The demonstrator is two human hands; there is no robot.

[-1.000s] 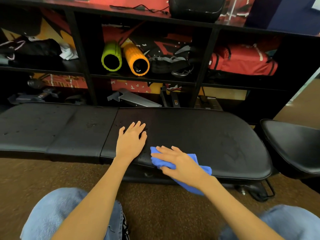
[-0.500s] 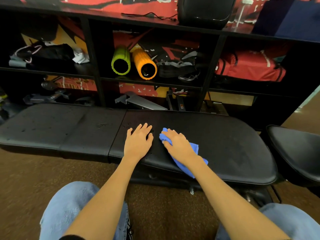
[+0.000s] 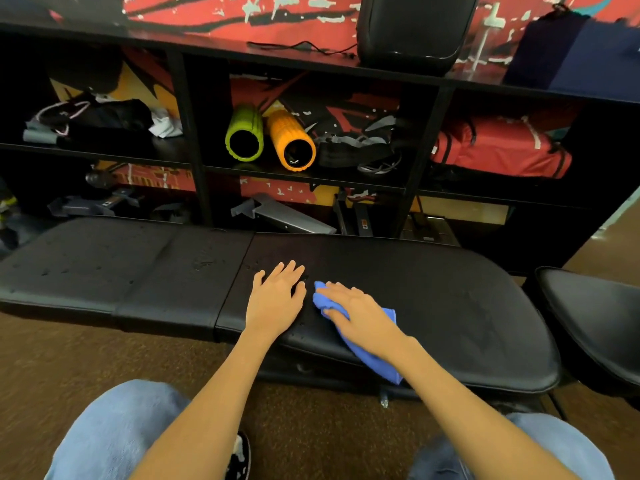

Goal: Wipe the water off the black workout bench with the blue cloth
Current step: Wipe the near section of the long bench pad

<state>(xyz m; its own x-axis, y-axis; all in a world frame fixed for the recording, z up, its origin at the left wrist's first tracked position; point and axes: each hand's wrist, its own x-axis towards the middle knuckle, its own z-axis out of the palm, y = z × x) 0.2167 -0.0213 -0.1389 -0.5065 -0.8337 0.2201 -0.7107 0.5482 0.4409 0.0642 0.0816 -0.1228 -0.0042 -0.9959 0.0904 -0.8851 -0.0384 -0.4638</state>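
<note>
The black workout bench (image 3: 450,296) runs across the middle of the head view, with water drops on its left pads and around my hands. My left hand (image 3: 277,299) lies flat on the bench, fingers spread and straight. Just to its right my right hand (image 3: 360,313) presses the blue cloth (image 3: 377,355) onto the pad with its fingers laid over it. The cloth sticks out past my fingertips and trails back over the near edge under my wrist.
Behind the bench stands a black shelf unit (image 3: 194,133) holding a green foam roller (image 3: 244,135), an orange foam roller (image 3: 292,142), a red bag (image 3: 498,150) and straps. A second black pad (image 3: 595,320) sits at the right. Brown carpet (image 3: 69,368) and my jeans-clad knees lie below.
My right hand slid the cloth forward along the pad from its near edge, up beside my left hand, then a little back. The left hand stayed flat in place.
</note>
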